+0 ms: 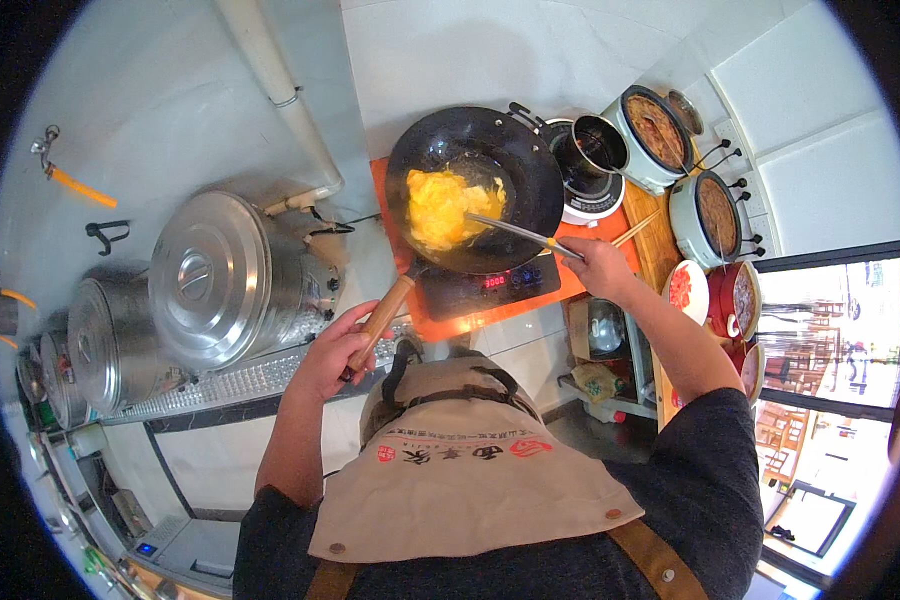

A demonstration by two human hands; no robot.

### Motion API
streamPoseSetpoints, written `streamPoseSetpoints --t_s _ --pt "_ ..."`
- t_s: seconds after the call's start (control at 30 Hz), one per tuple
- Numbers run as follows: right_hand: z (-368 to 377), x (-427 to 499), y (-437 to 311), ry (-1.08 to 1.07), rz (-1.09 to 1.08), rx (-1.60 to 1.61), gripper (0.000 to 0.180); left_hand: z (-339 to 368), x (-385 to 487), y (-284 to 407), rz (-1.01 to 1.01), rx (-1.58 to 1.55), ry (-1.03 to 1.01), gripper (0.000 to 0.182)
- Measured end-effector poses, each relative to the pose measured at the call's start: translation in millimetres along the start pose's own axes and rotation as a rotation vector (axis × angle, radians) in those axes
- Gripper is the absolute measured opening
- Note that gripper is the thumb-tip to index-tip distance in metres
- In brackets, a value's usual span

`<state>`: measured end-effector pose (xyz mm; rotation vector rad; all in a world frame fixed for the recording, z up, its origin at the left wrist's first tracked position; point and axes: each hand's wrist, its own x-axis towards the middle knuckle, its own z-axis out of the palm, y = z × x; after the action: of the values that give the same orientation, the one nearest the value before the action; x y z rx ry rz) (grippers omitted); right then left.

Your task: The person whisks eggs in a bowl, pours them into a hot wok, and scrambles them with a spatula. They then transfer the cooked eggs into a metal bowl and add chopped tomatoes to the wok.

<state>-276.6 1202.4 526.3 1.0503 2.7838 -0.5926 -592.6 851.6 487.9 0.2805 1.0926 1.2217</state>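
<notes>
A black wok [450,135] rests on an induction cooktop [450,289] with a lit red display. My left hand [343,341] grips the wok's wooden handle [384,313]. In my right hand [600,266] is a metal utensil [517,230] with a long shaft. Its far end reaches into yellow scrambled egg [439,206] on the left side of the wok; the tip is hidden in the egg. An orange mat [461,322] lies beneath the cooktop.
Right of the wok, a dark pot [600,142] stands on a round white hot plate [594,208]. Beyond are two food-filled electric cookers [656,135], wooden chopsticks [637,227] and a white bowl of chopped red food [682,292]. Large lidded steel pots [210,281] line the left.
</notes>
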Motion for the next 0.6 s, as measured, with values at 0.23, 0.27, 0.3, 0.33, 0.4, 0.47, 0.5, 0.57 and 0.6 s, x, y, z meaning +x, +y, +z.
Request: streamPoseSetpoints --t_s 0.23,0.27,0.3,0.33,0.4,0.47,0.5,0.57,0.6 --pt "0 -1 9 -0.152 0.313 0.548 0.034 -2 -5 1 -0.014 0.002 0.007 0.059" --pt "-5 -3 8 -0.154 0.333 0.641 0.033 -2 -6 1 -0.005 -0.009 -0.008 0.059" --pt "-13 -6 7 -0.159 0.387 0.731 0.033 -3 -7 1 -0.006 -0.009 -0.004 0.059" --pt "-22 -9 5 -0.165 0.441 0.82 0.032 -3 -7 1 -0.007 -0.005 0.003 0.059" --pt "-45 -17 1 -0.162 0.547 0.881 0.031 -5 -8 1 -0.002 -0.002 0.003 0.059" --pt "-67 -24 -3 -0.154 0.625 0.924 0.029 -5 -9 -1 0.007 0.015 0.005 0.061" --pt "-77 -28 -5 -0.147 0.649 0.937 0.029 -5 -9 -1 0.013 0.029 0.007 0.062" --pt "-98 -34 -6 -0.164 0.69 0.936 0.027 -5 -9 -2 0.021 0.046 0.011 0.063" --pt "-106 -35 -7 -0.188 0.685 0.907 0.026 -5 -10 -3 0.021 0.047 0.015 0.063"
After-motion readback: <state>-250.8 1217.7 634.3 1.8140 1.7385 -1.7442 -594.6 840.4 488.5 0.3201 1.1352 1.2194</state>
